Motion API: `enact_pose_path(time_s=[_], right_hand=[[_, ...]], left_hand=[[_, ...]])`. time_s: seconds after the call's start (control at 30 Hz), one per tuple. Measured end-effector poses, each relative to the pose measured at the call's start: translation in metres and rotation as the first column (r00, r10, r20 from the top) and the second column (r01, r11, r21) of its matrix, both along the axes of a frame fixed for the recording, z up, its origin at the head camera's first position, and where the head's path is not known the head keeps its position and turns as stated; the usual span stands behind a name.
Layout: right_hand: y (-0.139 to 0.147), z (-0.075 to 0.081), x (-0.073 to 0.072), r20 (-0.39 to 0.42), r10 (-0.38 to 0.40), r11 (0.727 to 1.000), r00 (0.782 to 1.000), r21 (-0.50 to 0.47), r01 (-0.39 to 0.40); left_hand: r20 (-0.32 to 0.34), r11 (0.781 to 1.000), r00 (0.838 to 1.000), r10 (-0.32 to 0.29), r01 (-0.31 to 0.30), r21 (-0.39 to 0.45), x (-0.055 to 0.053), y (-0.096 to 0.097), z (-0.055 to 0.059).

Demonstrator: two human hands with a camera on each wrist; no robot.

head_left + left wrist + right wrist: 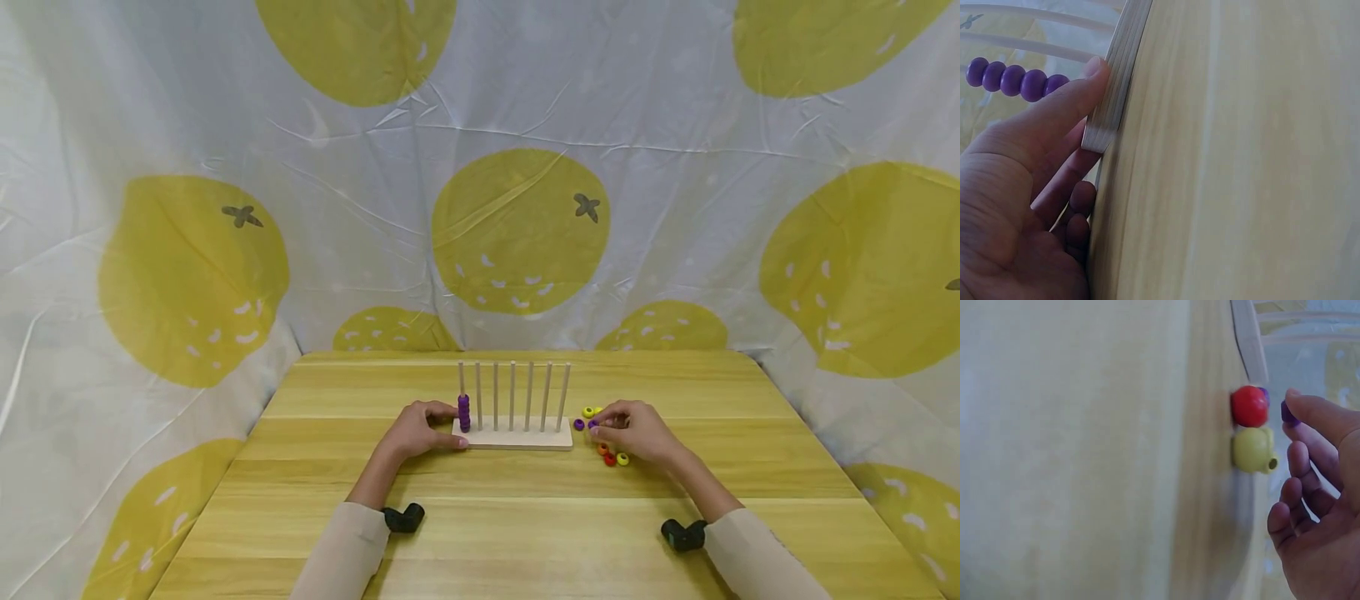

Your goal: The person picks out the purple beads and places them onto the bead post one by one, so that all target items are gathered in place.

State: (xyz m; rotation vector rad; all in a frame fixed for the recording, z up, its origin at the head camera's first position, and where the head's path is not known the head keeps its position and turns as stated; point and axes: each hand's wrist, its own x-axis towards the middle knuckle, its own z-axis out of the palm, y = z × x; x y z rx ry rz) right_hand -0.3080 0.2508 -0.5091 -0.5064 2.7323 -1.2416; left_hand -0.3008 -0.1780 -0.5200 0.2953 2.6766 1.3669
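A pale wooden base (517, 442) with a row of several upright pegs (512, 396) stands mid-table. Its leftmost peg carries a stack of several purple beads (464, 413). My left hand (420, 431) grips the base's left end, thumb on the front edge and fingers behind. In the left wrist view, the thumb (1092, 69) presses the base beside the purple stack (1013, 80). To the right of the base, my right hand (639, 429) pinches a purple bead (1289, 414) between thumb and finger, raised off the table.
Around my right hand lie loose beads: a purple one (578, 424), yellow ones (587, 412), an orange one (603, 449), a red one (610, 459) and a nearer yellow one (623, 459). A lemon-print cloth (525, 125) hangs behind the wooden table (540, 533).
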Motion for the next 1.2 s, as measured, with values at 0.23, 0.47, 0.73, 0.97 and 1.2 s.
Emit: enact_pose_path(time_s=[0.23, 0.47, 0.73, 0.97, 1.2], right_hand=[[0.007, 0.020, -0.008, -0.104, 0.016, 0.999, 0.994, 0.040, -0.012], [0.011, 0.054, -0.013, -0.124, 0.017, 0.998, 0.992, 0.056, -0.010], [0.008, 0.089, -0.014, -0.161, 0.010, 0.999, 0.987, 0.044, -0.003], [0.001, 0.109, -0.016, -0.185, 0.023, 0.999, 0.983, 0.028, -0.018], [-0.011, 0.130, -0.014, -0.196, 0.054, 0.998, 0.979, 0.028, -0.049]], left_hand=[[-0.010, 1.000, 1.000, -0.020, 0.020, 0.009, -0.001, 0.000, -0.001], [-0.017, 0.999, 0.999, -0.031, 0.031, 0.009, -0.001, 0.000, -0.001], [-0.012, 1.000, 1.000, -0.028, 0.028, 0.008, -0.001, 0.000, -0.001], [-0.012, 1.000, 1.000, -0.023, 0.023, -0.004, -0.001, -0.001, -0.001], [-0.022, 1.000, 0.999, -0.029, 0.028, -0.003, -0.001, -0.001, 0.001]])
